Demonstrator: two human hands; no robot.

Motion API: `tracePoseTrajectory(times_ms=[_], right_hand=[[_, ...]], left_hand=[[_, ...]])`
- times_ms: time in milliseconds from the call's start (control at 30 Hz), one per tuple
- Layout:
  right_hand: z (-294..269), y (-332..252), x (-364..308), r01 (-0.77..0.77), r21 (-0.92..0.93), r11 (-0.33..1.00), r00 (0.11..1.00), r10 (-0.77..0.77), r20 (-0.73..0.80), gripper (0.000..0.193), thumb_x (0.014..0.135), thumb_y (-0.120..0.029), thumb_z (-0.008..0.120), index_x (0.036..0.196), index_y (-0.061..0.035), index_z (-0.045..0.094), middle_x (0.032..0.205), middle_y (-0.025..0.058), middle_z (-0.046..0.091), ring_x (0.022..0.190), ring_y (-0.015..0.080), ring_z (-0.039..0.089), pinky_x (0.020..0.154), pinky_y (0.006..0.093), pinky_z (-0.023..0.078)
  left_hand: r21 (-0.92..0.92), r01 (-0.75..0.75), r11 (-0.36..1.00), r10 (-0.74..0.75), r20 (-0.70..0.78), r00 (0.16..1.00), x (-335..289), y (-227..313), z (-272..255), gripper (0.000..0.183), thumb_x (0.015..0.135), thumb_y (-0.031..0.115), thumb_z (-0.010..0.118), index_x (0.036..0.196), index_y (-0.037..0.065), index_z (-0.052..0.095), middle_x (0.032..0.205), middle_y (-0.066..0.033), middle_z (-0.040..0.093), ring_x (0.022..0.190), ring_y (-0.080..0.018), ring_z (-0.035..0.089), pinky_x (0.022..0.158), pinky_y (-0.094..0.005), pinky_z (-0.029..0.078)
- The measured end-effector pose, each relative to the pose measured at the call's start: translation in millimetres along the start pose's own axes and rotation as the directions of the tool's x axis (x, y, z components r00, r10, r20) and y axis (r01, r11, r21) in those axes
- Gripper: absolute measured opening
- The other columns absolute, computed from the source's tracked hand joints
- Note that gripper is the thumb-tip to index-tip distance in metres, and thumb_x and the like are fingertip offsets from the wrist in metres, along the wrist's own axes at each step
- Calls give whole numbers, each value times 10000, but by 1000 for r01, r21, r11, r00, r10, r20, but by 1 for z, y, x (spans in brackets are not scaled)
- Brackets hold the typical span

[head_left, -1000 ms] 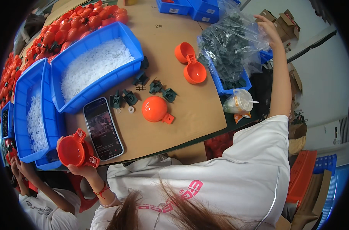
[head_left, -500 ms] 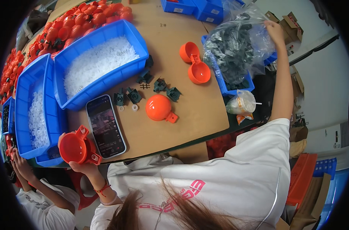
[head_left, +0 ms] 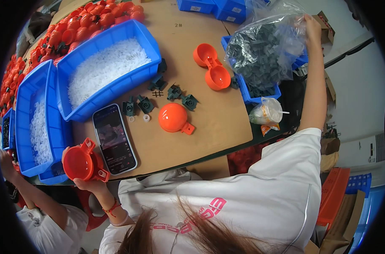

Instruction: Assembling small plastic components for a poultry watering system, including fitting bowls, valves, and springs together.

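My left hand (head_left: 91, 184) is closed around a red plastic cup (head_left: 79, 163) with two side lugs, mouth facing up, at the table's front left edge. Far out on the right, my right hand (head_left: 313, 30) grips the top of a clear plastic bag (head_left: 294, 40). Dark green plastic parts (head_left: 260, 63) fill the bag, and more lie in the blue bin (head_left: 249, 96) beneath it. A domed orange cup (head_left: 172, 117) rests face down mid-table. Two joined orange cups (head_left: 217, 78) lie open side up near the bag.
A phone (head_left: 115, 139) lies beside my left hand. Blue bins hold white plastic pieces (head_left: 108, 67) and white rings (head_left: 40, 131). Several green parts (head_left: 145, 104) are scattered mid-table. Red cups (head_left: 80, 23) pile up behind. A drink cup (head_left: 272, 111) stands right; a co-worker's arm (head_left: 21, 182) is at left.
My right hand has moved up and to the right, drawing the bag's top with it. The green parts in the bag have shifted. The co-worker's hands have parted and moved left.
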State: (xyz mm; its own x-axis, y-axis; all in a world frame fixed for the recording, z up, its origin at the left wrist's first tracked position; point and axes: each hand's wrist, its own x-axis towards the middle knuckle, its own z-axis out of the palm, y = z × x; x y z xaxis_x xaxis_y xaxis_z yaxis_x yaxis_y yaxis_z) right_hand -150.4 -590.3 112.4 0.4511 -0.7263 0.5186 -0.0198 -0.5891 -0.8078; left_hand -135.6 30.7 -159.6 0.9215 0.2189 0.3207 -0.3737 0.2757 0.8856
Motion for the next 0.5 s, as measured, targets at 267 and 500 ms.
tracePoseTrajectory(times_ms=[267, 500], right_hand=[[-18, 19, 57, -43, 259, 965, 996, 20, 92, 307, 865, -251, 495, 1003, 22, 524, 1008, 171, 576, 824, 263, 590, 696, 380, 491], [18, 0, 64, -167, 410, 897, 967, 68, 245, 222, 835, -272, 504, 797, -59, 554, 676, 74, 587, 589, 195, 585, 516, 307, 496]], left_hand=[[-38, -21, 999, 22, 22, 1000, 1, -1, 2, 820, 753, 627, 432, 1252, -15, 326, 1168, -169, 461, 1055, -282, 491, 862, -369, 437], [-39, 20, 999, -21, -13, 1000, 0, 3, 3, 834, 740, 628, 451, 1254, -17, 325, 1179, -175, 456, 1063, -287, 490, 854, -363, 446]])
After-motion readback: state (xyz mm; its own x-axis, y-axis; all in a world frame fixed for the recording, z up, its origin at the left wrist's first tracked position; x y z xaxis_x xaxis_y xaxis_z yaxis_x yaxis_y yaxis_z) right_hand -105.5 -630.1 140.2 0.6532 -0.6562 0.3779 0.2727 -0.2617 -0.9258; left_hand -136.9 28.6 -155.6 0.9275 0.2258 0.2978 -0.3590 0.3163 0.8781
